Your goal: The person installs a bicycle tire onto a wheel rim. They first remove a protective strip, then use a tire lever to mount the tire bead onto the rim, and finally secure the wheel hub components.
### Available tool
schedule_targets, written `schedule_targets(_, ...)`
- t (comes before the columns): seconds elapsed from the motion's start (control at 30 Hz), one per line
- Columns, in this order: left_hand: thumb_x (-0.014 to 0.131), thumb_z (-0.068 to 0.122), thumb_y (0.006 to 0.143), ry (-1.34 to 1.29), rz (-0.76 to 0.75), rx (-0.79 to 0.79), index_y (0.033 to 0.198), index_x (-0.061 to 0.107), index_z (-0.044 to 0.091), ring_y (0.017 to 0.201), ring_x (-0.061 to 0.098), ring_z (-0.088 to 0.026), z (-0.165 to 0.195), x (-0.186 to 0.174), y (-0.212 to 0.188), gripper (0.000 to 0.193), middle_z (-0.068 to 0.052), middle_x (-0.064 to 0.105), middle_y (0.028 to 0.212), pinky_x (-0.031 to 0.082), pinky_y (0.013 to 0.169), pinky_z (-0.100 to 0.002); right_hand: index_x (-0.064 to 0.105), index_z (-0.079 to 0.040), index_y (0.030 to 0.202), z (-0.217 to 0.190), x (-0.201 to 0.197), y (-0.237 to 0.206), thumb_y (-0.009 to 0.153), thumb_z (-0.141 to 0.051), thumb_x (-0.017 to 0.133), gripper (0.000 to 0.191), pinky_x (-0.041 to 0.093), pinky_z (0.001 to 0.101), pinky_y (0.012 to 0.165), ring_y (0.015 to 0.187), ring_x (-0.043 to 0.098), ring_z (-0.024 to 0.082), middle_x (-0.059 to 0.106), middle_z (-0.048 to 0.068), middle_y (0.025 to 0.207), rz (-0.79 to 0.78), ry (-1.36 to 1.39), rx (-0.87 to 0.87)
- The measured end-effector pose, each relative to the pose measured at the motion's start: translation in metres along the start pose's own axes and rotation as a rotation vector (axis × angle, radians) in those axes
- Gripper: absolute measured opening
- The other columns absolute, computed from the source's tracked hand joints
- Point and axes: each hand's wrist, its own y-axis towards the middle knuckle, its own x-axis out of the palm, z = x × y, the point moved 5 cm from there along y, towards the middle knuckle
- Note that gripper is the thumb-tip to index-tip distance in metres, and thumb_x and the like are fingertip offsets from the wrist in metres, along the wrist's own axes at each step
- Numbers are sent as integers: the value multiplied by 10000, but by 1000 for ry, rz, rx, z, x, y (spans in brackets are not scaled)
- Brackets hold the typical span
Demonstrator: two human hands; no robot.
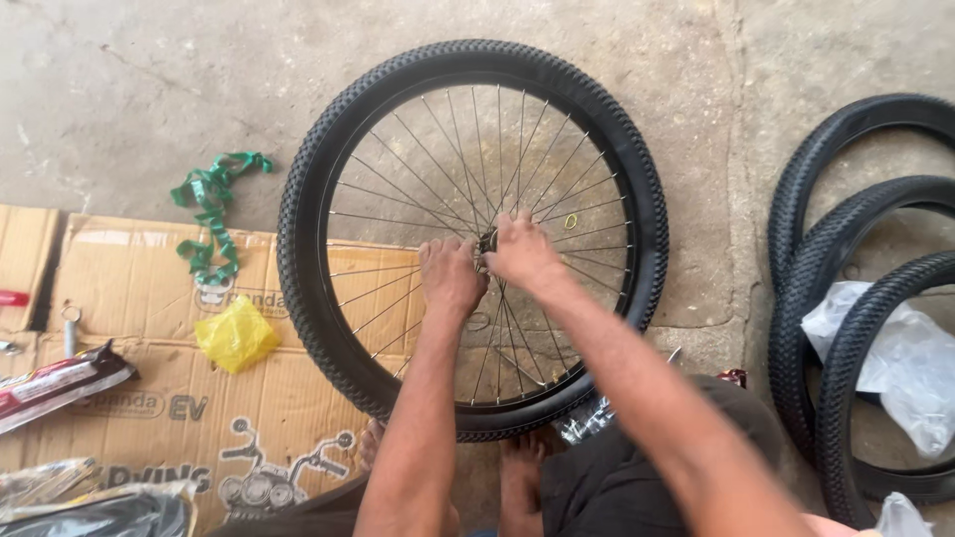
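At the bottom of the frame the person's bare feet (517, 477) and dark shorts (637, 467) sit right against the lower edge of a bicycle wheel (473, 239) lying flat on the concrete floor (119, 89). Both forearms reach up from the bottom centre to the middle of the wheel. The left hand (450, 275) rests knuckles-up just left of the hub (487, 242), fingers curled down among the spokes (398, 199); what they close on is hidden. The right hand (521, 251) lies over the hub from the right, fingers bent around it in a closed grip. The two hands nearly touch.

The wheel fills the centre of the frame, its knobby black tyre (298, 249) fitted on a dark rim, thin silver spokes fanning out from the hub.

Under the wheel's left part, flattened cardboard (149, 288) covers the lower left, carrying a crumpled yellow plastic bag (236, 335) and a red-and-white packet (55, 383) at the left edge. Above the cardboard a green strip (211, 214) lies tangled on the floor. At the right edge several loose black tyres (846, 199) overlap, with clear plastic wrap (895, 358) lying among them.
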Motion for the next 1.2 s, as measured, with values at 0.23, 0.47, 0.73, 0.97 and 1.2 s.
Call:
schedule_targets(0.23,837,183,637,-32,25,49,1087,743,145,1027,595,-319,-5,6,-4,461,-99,685,979,401,968,-474,531,-46,1230,3,8,-2,899,-211,679,399,551,543,899,1074,654,470,544,261,1262,22,-119,-197)
schedule_targets(0.47,806,165,693,-11,-5,21,988,727,136,1010,600,-330,-11,18,-1,307,-114,684,952,411,919,-483,489,46,1262,17,14,16,732,-541,895,889,491,538,921,1156,564,525,516,363,1260,215,155,220)
schedule_targets(0.73,855,176,618,-65,74,74,977,710,104,1009,595,-365,-19,21,-7,394,-144,679,977,438,912,-510,637,-61,1213,3,33,21,807,-390,751,535,513,517,966,1157,610,428,612,231,1274,110,-114,-177)
schedule_targets(0.97,865,155,578,-40,114,55,955,703,98,977,603,-367,-26,24,-12,414,-148,685,970,461,888,-517,566,14,1278,-9,34,16,949,-199,659,403,560,506,893,1088,654,449,580,348,1262,37,-146,12)
schedule_targets(1.2,811,109,682,-65,106,-4,939,695,134,1006,606,-362,-28,29,-9,283,-141,688,995,459,859,-491,636,-5,1151,-6,37,24,863,-471,706,553,526,522,932,1154,626,438,614,245,1266,173,-179,-72)
